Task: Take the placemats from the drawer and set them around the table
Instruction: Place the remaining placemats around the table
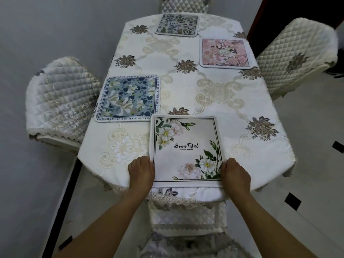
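while both hands (188, 174) pinch its near corners, the white placemat (186, 148) lies square, lettering upright toward the person.

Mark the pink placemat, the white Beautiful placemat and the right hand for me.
pink placemat (225, 53), head view, centre of its floral print.
white Beautiful placemat (186, 146), head view, on its lettering.
right hand (236, 174), head view, back of the hand.

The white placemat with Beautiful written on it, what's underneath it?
The white placemat lies flat on the cream tablecloth, held at its near corners by the left hand and right hand. Anything between mat and cloth is hidden.
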Motion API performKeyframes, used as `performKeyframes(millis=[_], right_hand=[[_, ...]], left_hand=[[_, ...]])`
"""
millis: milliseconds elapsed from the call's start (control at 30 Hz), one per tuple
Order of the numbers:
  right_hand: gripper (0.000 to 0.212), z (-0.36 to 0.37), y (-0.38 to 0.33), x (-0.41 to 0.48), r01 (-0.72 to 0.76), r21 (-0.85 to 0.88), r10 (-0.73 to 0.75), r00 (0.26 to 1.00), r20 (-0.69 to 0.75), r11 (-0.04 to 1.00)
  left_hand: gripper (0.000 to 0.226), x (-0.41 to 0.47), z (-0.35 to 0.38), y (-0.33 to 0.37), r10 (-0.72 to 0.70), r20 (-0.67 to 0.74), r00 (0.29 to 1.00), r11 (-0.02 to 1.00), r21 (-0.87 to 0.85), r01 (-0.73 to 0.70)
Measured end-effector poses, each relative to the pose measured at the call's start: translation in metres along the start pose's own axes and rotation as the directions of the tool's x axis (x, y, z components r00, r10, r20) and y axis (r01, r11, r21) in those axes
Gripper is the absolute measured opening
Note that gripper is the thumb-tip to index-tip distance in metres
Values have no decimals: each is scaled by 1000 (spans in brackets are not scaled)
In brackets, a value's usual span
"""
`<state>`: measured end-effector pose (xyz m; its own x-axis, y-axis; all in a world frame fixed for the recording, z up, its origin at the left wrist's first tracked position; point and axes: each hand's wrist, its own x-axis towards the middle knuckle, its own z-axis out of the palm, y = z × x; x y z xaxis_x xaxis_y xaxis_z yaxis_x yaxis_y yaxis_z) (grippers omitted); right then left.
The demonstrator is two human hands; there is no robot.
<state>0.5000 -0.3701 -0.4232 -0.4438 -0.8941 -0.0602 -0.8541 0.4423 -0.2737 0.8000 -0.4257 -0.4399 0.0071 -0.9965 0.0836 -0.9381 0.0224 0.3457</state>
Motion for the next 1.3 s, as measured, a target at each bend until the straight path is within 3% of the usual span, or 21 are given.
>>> performKeyframes(millis=[267, 467, 633, 700, 767, 867, 933, 1033, 1133, 1300], right_hand=[[24, 6, -2, -4, -5, 27, 6, 999, -50, 1000], [23, 6, 0, -4, -12, 72, 17, 998, -68, 997], [12, 2, 2, -14, -129, 224, 151, 985, -83, 966], [13, 3, 2, -19, -44, 227, 83, 983, -163, 973], [26, 6, -3, -21, 122, 167, -74, 961, -267, 978], [36, 3, -29, -17, 301, 175, -239, 922, -304, 937], [46, 2, -52, -14, 420, 149, -378, 893, -243, 895], [57, 13, -77, -13, 533, 64, -532, 846, -37, 844], [58, 32, -82, -12, 556, 2, -553, 828, 91, 831], [61, 44, -67, -15, 560, -26, -549, 819, 166, 828]], left_hand=[[29, 1, 10, -3, 16, -55, 998, 999, 37, -14], [28, 2, 4, -1, -3, -7, 1000, 998, 58, 3], [50, 0, -2, 9, 30, 41, 999, 999, 31, -31], [55, -1, -2, 16, 60, 63, 996, 998, 14, -61], [60, -2, 0, 23, 72, 83, 994, 997, 4, -72], [64, 0, 4, 37, 110, 131, 985, 994, -4, -110], [61, 0, 8, 48, 202, 181, 962, 977, 27, -210], [59, -3, 16, 59, 321, 277, 906, 934, 69, -352], [59, -3, 22, 58, 321, 332, 887, 922, 106, -373], [62, -1, 24, 49, 357, 314, 880, 911, 91, -402]])
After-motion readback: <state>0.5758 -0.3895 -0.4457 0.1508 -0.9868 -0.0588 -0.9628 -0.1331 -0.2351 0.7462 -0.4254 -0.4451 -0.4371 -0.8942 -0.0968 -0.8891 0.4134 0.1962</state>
